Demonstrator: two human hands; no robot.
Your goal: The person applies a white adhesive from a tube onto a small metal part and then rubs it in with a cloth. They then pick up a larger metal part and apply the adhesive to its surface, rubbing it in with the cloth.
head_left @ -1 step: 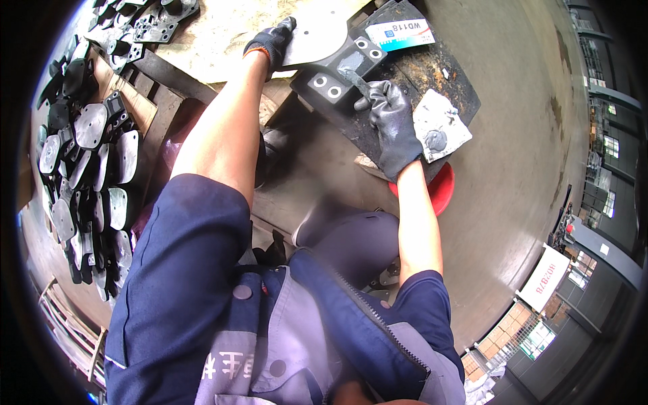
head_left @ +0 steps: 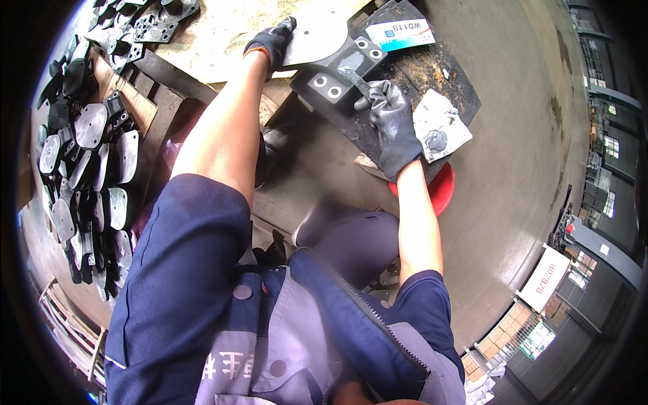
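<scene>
My left hand [head_left: 271, 43], in a black glove with an orange cuff edge, is closed on the rim of a metal bracket [head_left: 317, 35]. The bracket has a bright rounded plate and a black end block with several ringed holes. Pinched in my black-gloved right hand [head_left: 391, 125] is a small putty knife [head_left: 356, 82], its blade against grey paste [head_left: 351, 62] on the black block. The fingers hide the knife's handle. Beside that hand, a white sheet [head_left: 442, 121] carries a dab of grey putty [head_left: 435, 140].
A white and teal card [head_left: 400, 34] lies on the stained dark board [head_left: 466, 94] under the work. Below the board shows a red container [head_left: 442, 189]. Several similar metal brackets [head_left: 88, 169] are piled at the left. Cardboard [head_left: 202, 47] covers the surface at the far left.
</scene>
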